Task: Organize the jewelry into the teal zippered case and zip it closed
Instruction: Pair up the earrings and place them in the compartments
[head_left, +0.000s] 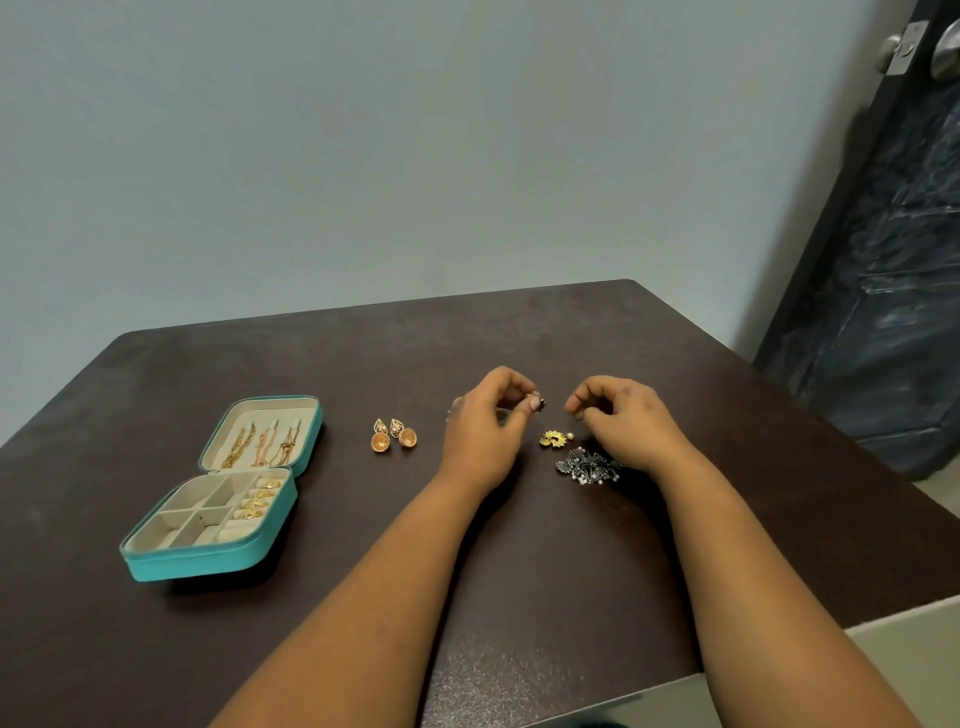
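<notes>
On the dark brown table (519, 571) lies one teal zippered case (218, 488), two orange-gold dome earrings (393, 436), one yellow flower-shaped earring (555, 439) and one heap of dark silver jewelry (589, 466) whose pieces cannot be counted apart. A small pale bead (570, 435) sits just beside the yellow piece, at its 3 o'clock.

The case lies open at about 9 o'clock from the hands, well apart from them, its lid folded back toward 12 o'clock. The lid's beige lining carries several gold chains (260, 444), about four, hanging side by side. The base is split into four square compartments on its 9 o'clock side and a row of ring rolls on its 3 o'clock side, where about three gold rings (260, 499) are tucked in. The teal outer wall shows along the near edge.

Both bare forearms reach in from 6 o'clock. The left hand (488, 421) hovers above the table with fingers curled, thumb and forefinger pinching a small dark earring (540, 404) at their tips. The right hand (618, 415) sits at 3 o'clock of it, fingers curled inward with the tips drawn close together; whether they pinch anything cannot be told. The silver heap lies partly under the right wrist, and the dome earrings sit between the case and the left hand.
</notes>
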